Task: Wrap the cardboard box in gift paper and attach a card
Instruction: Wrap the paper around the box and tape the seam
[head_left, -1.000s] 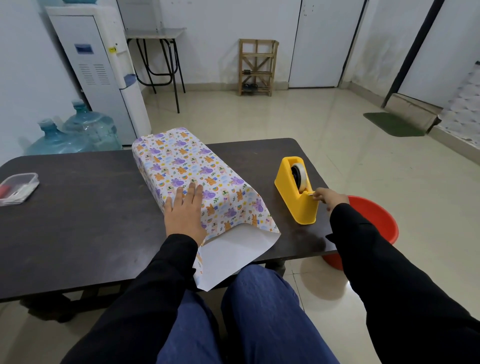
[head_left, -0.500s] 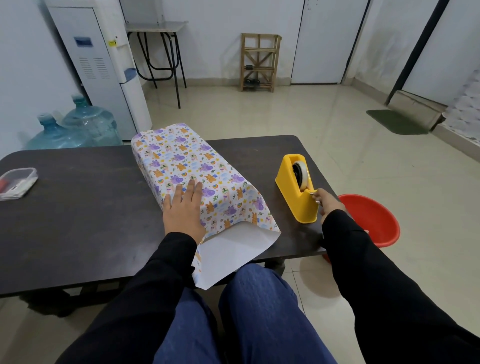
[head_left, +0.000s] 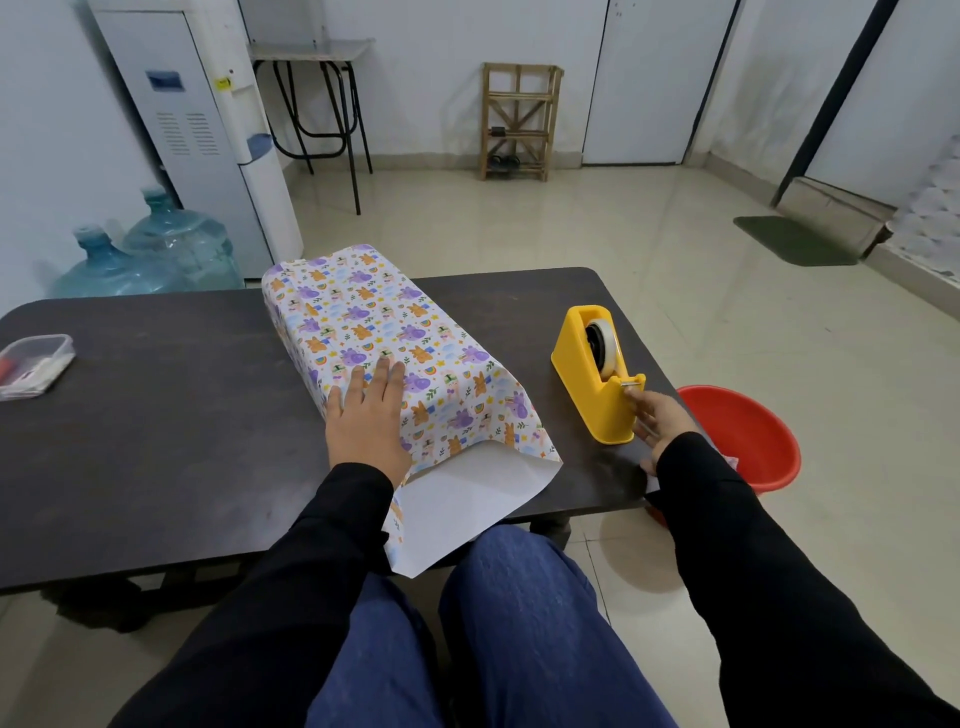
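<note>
Dark counter (head_left: 156, 441), head view: left hand (head_left: 366, 421) lies flat, fingers straight, pressing the gift paper (head_left: 374, 322) onto the covered cardboard box at mid-counter; the paper's open white end overhangs the near edge. Right hand (head_left: 660, 418) touches the cutter end of the yellow tape dispenser (head_left: 597, 395) near the right edge, and whether it pinches tape cannot be told. Bare surface extends left of the box to a plastic container (head_left: 34, 364).

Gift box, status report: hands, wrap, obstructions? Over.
Left hand flat on wrapped box. Right hand at tape dispenser cutter, grip on tape unclear. Gift paper open at near end, overhanging table edge. Nothing between box and dispenser.
</note>
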